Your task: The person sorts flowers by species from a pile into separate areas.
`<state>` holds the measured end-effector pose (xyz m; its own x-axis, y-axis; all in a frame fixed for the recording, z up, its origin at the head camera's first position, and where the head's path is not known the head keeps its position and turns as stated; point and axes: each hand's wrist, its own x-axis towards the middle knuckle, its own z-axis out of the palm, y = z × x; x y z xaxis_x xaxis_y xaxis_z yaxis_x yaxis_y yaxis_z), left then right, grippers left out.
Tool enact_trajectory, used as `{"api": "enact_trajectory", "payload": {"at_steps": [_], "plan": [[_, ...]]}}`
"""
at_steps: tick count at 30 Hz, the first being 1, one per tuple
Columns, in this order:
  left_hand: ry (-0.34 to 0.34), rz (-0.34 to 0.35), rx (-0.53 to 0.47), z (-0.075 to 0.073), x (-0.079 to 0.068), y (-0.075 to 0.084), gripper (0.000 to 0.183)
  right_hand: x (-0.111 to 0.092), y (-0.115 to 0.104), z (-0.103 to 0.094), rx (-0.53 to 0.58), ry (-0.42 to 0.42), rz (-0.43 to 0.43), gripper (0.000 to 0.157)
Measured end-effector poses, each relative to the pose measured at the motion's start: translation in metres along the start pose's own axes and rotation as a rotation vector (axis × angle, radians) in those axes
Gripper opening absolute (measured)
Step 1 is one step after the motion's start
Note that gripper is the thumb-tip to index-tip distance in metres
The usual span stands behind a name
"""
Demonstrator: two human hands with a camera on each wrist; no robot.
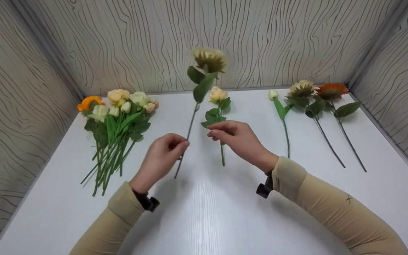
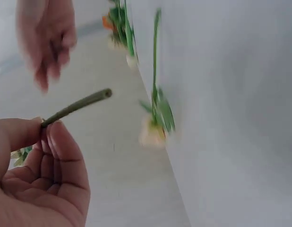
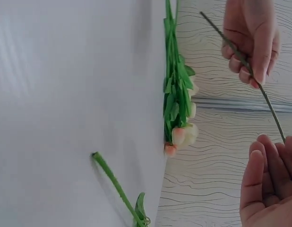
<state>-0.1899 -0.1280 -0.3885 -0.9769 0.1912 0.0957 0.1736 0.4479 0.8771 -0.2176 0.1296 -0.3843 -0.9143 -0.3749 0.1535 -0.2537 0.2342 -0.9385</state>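
Note:
My left hand (image 1: 161,154) pinches the thin stem of a cream flower (image 1: 209,60) between thumb and fingertips. The flower stands nearly upright above the table, bloom at the top and two leaves below it. In the left wrist view the cut end of its stem (image 2: 84,103) sticks out past the thumb. My right hand (image 1: 239,140) hovers to the right of that stem, fingers loosely bent and holding nothing. Behind the right hand a peach rose (image 1: 218,95) lies on the table, its stem (image 3: 110,177) partly covered by the fingers in the head view.
A bunch of mixed flowers (image 1: 119,120), cream, peach and orange, lies on the left of the white table (image 1: 204,219). Toward the right lie a white tulip (image 1: 273,95), another cream flower (image 1: 302,88) and an orange flower (image 1: 331,91). Wood-patterned panels (image 1: 225,28) enclose the table.

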Motion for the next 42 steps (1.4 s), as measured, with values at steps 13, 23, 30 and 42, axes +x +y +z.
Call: {"api": "enact_trajectory", "payload": {"at_steps": [13,23,30,42], "plan": [[-0.165,0.087,-0.032,0.057,0.001,0.014,0.013,-0.011,0.002,-0.006,0.356,0.115,0.129,0.029],[-0.276,0.033,-0.107,0.069,-0.007,0.01,0.015,-0.01,0.006,-0.013,0.362,0.171,0.152,0.03],[-0.274,0.095,-0.09,0.08,-0.007,0.013,0.011,-0.017,0.008,-0.017,0.359,0.141,0.128,0.033],[-0.402,0.57,0.562,0.124,-0.013,0.037,0.06,-0.03,0.039,-0.128,-0.047,0.287,0.216,0.041]]}}
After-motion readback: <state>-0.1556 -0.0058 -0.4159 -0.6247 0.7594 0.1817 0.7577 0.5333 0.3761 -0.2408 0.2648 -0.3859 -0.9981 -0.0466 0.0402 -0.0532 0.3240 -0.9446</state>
